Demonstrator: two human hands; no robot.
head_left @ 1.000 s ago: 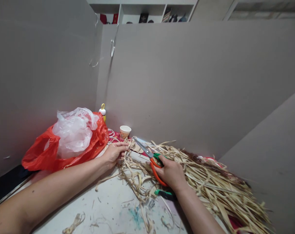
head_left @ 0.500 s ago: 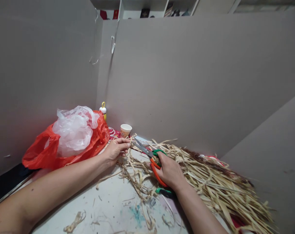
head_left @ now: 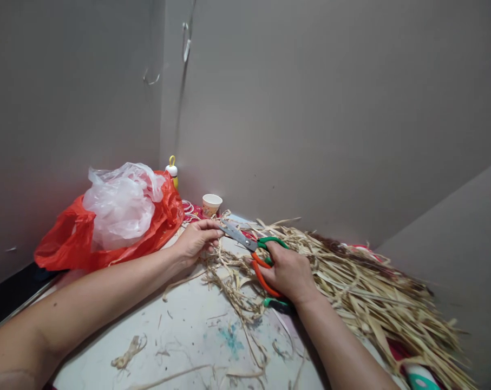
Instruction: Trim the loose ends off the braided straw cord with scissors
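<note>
Presently, scissors (head_left: 248, 245) are held in the right hand (head_left: 289, 271) and aimed toward the left hand (head_left: 198, 239), by which fibre (head_left: 224, 261) is pinched. Between the hands, more fibre is tangled on the table (head_left: 188, 319).

hands (head_left: 197, 239) (head_left: 292, 271): bare; L forearm (head_left: 111, 292): bare, w/ sm. round spot (head_left: 55, 304); R forearm (head_left: 336, 336): bare

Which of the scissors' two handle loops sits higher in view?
The green loop of the scissors in the right hand. The other loop is orange and sits lower in view.
</note>
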